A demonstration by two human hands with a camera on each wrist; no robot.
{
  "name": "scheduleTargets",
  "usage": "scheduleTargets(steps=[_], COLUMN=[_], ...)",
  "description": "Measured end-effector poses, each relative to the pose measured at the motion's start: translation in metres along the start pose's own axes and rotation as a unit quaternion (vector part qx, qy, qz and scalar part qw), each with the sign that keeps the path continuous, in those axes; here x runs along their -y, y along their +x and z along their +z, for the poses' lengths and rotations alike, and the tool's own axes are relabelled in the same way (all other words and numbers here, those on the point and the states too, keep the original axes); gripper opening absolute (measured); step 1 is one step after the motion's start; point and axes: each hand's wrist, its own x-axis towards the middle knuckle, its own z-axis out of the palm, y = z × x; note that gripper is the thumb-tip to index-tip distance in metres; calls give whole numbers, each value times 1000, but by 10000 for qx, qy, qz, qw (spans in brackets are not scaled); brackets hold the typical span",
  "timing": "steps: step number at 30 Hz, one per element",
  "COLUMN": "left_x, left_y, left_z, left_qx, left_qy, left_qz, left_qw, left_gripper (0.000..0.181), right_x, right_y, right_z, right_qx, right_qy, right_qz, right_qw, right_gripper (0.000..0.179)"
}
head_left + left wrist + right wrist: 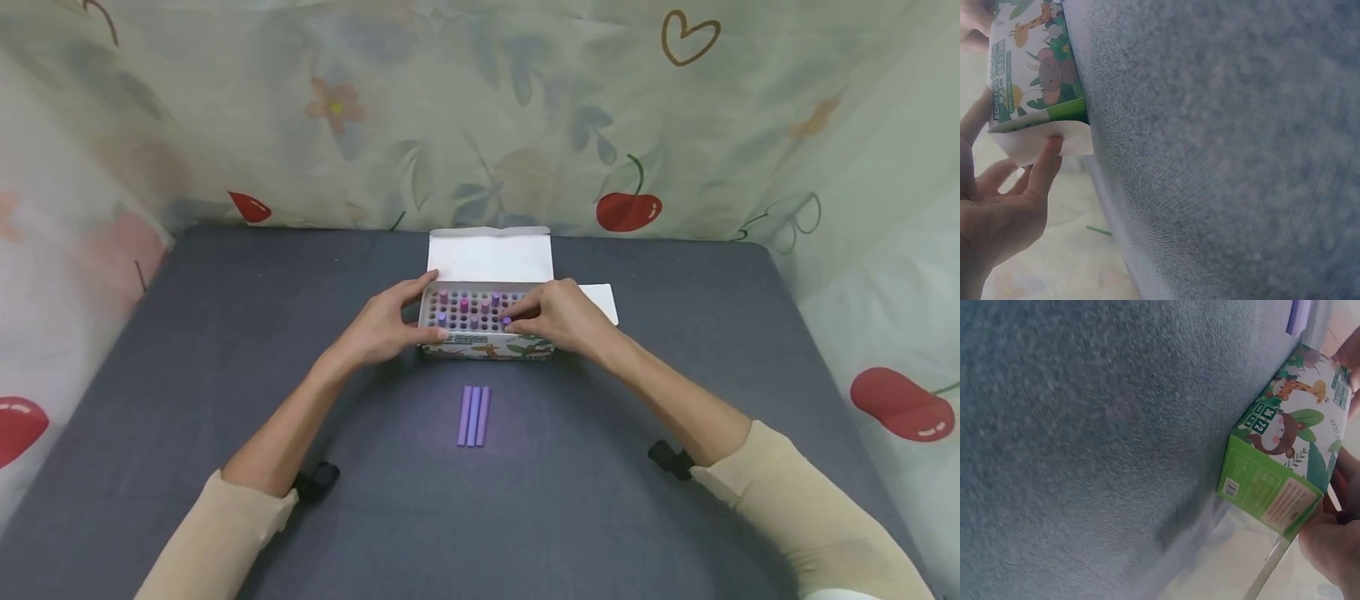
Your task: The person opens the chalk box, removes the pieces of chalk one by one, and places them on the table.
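Observation:
A cardboard box (pixel 486 347) printed with cartoon animals stands open, its top showing rows of round holes. Several pink and purple sticks stick up from these holes, among them a magenta stick (pixel 464 305). My left hand (pixel 378 327) holds the box's left end, thumb at the front edge and forefinger at the back corner. Over the right part of the holes, my right hand (pixel 564 315) pinches a short-showing purple stick (pixel 507 321) between thumb and fingers; its lower part is hidden. The wrist views show the box's printed front (pixel 1050 69) and green end (pixel 1266 487).
Three slim purple sticks (pixel 473 416) lie side by side on the dark grey tabletop (pixel 570 500), in front of the box. The white lid flap (pixel 491 254) stands folded back, and a side flap (pixel 602 302) sticks out right. A patterned curtain (pixel 480 108) hangs behind.

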Motion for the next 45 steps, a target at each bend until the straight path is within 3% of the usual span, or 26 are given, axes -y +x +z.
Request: scheduleTargets(steps=[21,28,36,45], left_x=[2,1,1,2], left_y=[-1,0,0,1], left_z=[-1,-1,-1,0], left_qx=[-24,-7,15,-6], left_qy=[-112,-55,-57,-95], left_qz=[21,69,53,17], left_qw=[9999,10000,10000,10000], left_gripper=[92,91,91,91], right_x=[-3,-2,-2,-1], right_y=[-3,-2,-2,-1], right_z=[6,7,11,11], right_qx=[-543,-587,-969,-1247], right_qy=[683,1090,1822,1860], right_qz=[-564,-426,-384,-441], right_qw=[9946,9914,9777,9736], right_gripper=[9,9,14,14])
